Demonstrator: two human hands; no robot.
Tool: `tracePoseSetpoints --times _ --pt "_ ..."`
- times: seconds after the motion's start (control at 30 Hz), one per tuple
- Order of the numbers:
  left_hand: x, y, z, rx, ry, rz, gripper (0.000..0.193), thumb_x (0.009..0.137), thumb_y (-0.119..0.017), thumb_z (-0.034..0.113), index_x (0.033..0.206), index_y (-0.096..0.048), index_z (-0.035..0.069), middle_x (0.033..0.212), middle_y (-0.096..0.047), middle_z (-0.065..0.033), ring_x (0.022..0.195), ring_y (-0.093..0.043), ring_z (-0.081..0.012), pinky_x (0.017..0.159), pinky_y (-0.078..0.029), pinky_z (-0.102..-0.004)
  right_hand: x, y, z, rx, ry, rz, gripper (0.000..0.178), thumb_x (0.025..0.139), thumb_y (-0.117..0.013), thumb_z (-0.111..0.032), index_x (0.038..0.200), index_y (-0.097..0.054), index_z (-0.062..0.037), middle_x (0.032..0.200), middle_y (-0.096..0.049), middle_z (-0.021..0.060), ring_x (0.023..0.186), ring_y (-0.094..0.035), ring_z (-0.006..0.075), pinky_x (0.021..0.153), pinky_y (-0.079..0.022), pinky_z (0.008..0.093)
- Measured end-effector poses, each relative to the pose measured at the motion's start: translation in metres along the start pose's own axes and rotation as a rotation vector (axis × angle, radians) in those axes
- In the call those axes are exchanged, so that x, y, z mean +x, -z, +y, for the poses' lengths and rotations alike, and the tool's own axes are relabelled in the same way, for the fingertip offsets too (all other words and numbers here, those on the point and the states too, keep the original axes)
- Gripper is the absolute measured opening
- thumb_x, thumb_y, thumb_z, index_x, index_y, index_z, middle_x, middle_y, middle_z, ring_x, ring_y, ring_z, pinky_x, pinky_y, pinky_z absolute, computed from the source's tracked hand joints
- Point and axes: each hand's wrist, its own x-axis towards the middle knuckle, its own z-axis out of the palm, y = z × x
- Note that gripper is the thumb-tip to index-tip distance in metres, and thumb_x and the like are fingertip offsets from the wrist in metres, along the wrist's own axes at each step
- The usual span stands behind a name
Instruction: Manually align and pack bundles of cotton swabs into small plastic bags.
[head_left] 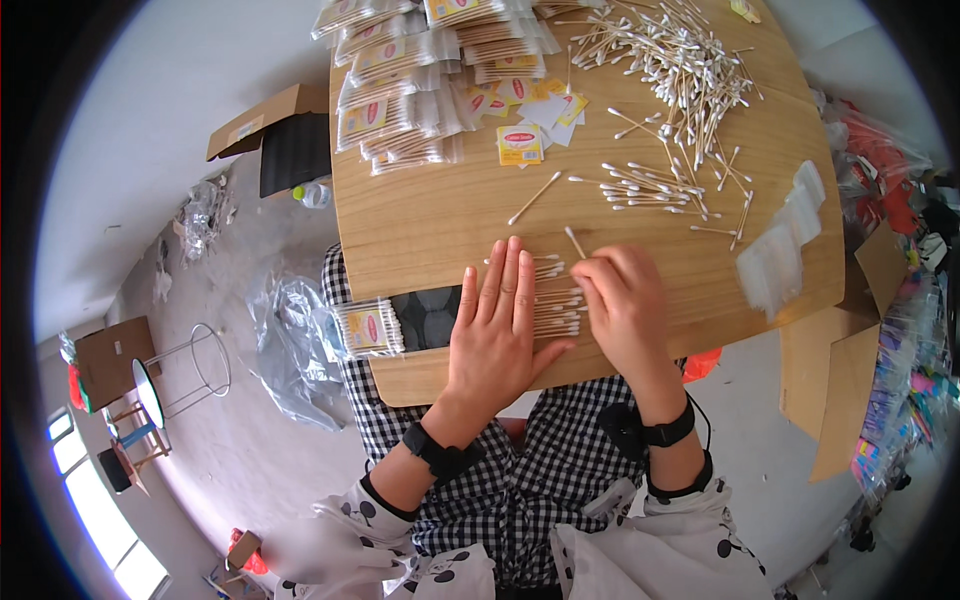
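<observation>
My left hand [497, 325] lies flat on the wooden table [430, 220], fingers together and stretched out, its edge against a small row of wooden cotton swabs [557, 308]. My right hand [628, 308] rests on the other side of that row, with one cotton swab [575, 243] pinched in its fingertips and pointing away from me. A filled clear packet of swabs with a yellow and red label [368, 328] lies at the table's near left edge, beside a dark phone-like slab [427, 317].
A big loose heap of cotton swabs [672, 62] covers the far right of the table, with a smaller bunch [648, 188] nearer. Stacked filled packets [420, 75] and loose yellow labels [521, 143] lie far left. Empty clear bags [782, 250] sit right. Cardboard boxes [850, 350] stand around the table.
</observation>
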Motion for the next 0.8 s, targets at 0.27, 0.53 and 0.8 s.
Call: tracePoseSetpoints --times 0.27,0.53,0.8 --pt "-0.003 0.001 0.007 0.068 0.000 0.030 0.106 0.080 -0.056 0.068 0.150 -0.028 -0.007 0.159 -0.025 -0.0223 0.150 -0.019 -0.0356 0.119 -0.017 -0.0536 -0.047 0.052 -0.006 -0.036 -0.224 0.135 0.017 0.085 -0.066 0.001 0.101 -0.067 -0.0032 0.096 -0.064 0.0114 0.090 -0.060 0.0290 0.080 -0.048 0.0390" --pt "0.020 0.002 0.016 0.119 -0.008 -0.050 0.116 0.072 -0.057 0.074 0.148 -0.030 -0.010 0.158 -0.026 -0.0229 0.149 -0.021 -0.0344 0.120 -0.020 -0.0497 -0.156 0.124 0.038 -0.399 -0.514 -0.080 0.015 0.086 -0.062 0.002 0.099 -0.064 -0.0033 0.108 -0.062 0.0129 0.105 -0.056 0.0312 0.092 -0.045 0.0398" --pt "0.012 -0.003 0.014 0.115 -0.014 -0.010 0.117 0.073 -0.054 0.076 0.147 -0.030 -0.011 0.158 -0.025 -0.0251 0.149 -0.021 -0.0354 0.120 -0.019 -0.0501 -0.094 0.083 0.009 -0.027 -0.403 0.163 0.019 0.084 -0.057 0.008 0.096 -0.066 -0.0035 0.108 -0.063 0.0121 0.102 -0.057 0.0302 0.088 -0.047 0.0375"
